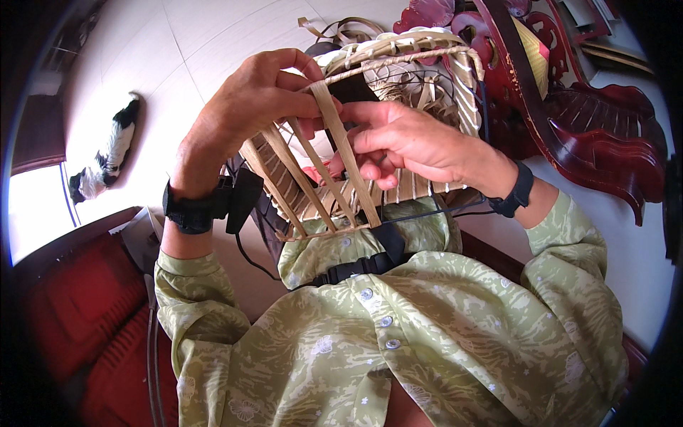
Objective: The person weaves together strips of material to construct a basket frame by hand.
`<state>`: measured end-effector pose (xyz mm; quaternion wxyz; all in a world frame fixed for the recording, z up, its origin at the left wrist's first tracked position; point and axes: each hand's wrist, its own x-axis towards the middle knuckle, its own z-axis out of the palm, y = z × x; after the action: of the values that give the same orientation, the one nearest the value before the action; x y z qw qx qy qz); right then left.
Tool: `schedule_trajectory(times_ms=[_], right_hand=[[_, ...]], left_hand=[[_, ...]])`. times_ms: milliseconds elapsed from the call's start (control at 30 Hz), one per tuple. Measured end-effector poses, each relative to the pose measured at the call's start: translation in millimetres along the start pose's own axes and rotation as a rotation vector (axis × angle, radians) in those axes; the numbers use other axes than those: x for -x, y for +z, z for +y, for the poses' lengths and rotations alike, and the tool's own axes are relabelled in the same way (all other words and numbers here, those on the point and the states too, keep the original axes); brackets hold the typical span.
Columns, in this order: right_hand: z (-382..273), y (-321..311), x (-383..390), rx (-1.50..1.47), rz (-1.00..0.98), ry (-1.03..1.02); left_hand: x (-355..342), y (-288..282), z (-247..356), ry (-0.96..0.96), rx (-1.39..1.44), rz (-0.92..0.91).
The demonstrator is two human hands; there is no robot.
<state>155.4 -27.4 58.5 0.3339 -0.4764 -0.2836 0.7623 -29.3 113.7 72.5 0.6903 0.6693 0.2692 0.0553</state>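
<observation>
A half-woven basket [420, 186] rests on my lap, its dark wire frame wrapped with tan flat strips and cord. My left hand [260, 99] is closed at the upper rim, pinching a tan flat strip [347, 153] that runs down across the open side to the near rim. From the right, my right hand [416, 142] reaches in with curled fingers, its thumb and index finger closed at the same strip's edge. Their very tips are partly hidden behind the strip. Several more strips span the open side to the left, and loose coiled strips [427, 96] lie inside the basket.
On the pale tiled floor at the left lies a black-and-white animal [114, 146]. Carved dark red wooden furniture [605, 135] stands at the right. A red wooden seat [92, 313] is at the lower left. Loose strips [348, 28] lie beyond the basket.
</observation>
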Motion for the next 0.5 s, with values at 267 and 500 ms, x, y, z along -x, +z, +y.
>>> schedule_trajectory(times_ms=[267,500], right_hand=[[33.6,-8.3,14.2,1.173,0.338,-0.319],[54.9,7.6,36.0,1.668,0.376,-0.443]], left_hand=[[-11.1,-16.4,-22.8,0.099,-0.062,0.015],[-12.0,-21.6,-30.4,0.24,-0.125,0.07]])
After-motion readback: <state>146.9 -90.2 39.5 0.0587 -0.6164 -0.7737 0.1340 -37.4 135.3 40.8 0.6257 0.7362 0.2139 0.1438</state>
